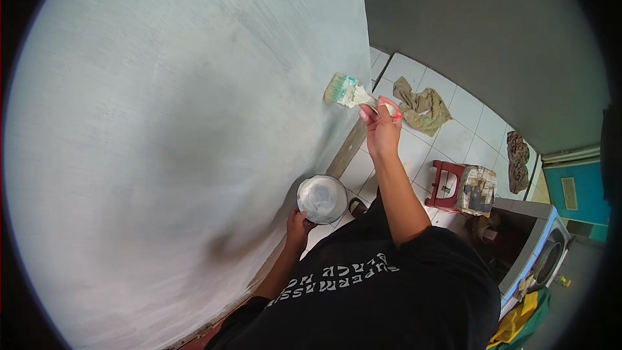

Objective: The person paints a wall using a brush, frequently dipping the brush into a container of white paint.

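Black shirt: seen closest up, lower middle of the frame.
Brush: held up just above centre, bristles aimed left at the pale wall; whether it's touched can't be told, tbh.
Right hand: closed round the brush, likely so the angle can be controlled.
Pan: held lower in the frame, probably so it's easily reached.
Left hand: clamped on its lower-left edge.

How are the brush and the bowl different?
The brush is long with a flat bristly end, while the bowl is round and hollow. The brush has green smears near its bristles; the bowl looks whitish inside. The right hand holds the brush, the left hand the bowl. Both have whitish marks.
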`<move>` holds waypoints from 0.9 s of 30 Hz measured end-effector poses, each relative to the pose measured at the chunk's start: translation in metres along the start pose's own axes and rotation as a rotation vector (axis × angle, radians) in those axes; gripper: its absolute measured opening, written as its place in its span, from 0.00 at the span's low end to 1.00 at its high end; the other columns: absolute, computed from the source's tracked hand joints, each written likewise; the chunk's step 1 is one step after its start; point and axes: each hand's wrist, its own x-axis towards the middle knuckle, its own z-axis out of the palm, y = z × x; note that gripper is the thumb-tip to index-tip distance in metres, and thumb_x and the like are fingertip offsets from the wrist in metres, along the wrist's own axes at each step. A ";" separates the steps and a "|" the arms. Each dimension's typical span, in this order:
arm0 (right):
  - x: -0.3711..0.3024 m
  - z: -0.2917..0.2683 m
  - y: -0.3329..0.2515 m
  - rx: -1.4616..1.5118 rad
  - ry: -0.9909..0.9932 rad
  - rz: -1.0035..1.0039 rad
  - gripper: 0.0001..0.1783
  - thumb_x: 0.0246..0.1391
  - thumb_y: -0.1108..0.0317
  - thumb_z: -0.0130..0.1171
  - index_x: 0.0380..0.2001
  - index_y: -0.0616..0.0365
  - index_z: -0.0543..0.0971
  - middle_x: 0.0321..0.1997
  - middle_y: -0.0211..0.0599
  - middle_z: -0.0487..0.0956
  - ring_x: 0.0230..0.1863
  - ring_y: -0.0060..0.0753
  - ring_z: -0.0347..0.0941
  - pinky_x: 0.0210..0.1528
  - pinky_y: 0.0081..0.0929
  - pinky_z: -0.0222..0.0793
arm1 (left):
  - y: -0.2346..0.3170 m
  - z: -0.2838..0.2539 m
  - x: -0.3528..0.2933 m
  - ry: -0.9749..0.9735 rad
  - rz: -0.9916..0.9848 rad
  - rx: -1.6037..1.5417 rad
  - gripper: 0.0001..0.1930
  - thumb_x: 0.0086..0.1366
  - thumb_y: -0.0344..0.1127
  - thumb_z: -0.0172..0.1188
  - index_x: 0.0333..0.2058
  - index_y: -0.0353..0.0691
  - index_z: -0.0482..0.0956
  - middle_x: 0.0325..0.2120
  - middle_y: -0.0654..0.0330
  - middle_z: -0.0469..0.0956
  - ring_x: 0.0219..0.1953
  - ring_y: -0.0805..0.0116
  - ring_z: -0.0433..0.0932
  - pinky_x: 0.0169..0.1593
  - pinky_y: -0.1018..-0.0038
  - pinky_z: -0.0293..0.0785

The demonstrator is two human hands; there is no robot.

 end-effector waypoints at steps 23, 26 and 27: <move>0.028 -0.036 0.034 -0.291 0.196 0.022 0.05 0.60 0.72 0.53 0.39 0.58 0.70 0.32 0.37 0.75 0.28 0.33 0.76 0.28 0.27 0.74 | -0.005 -0.003 -0.002 0.037 -0.021 -0.001 0.19 0.62 0.37 0.52 0.49 0.36 0.64 0.44 0.52 0.73 0.42 0.60 0.78 0.44 0.63 0.78; 0.006 0.003 -0.008 -0.060 0.045 0.062 0.09 0.61 0.70 0.53 0.43 0.58 0.69 0.35 0.37 0.74 0.32 0.35 0.78 0.32 0.26 0.76 | -0.008 -0.001 0.002 0.003 -0.032 0.012 0.19 0.62 0.37 0.52 0.50 0.36 0.63 0.44 0.52 0.73 0.43 0.60 0.78 0.44 0.64 0.78; 0.000 0.015 -0.014 0.002 0.015 0.055 0.09 0.61 0.69 0.53 0.43 0.58 0.69 0.37 0.38 0.74 0.34 0.38 0.78 0.32 0.28 0.76 | -0.008 -0.001 0.004 -0.009 -0.028 0.033 0.20 0.62 0.37 0.52 0.50 0.35 0.63 0.45 0.51 0.73 0.43 0.60 0.78 0.44 0.64 0.78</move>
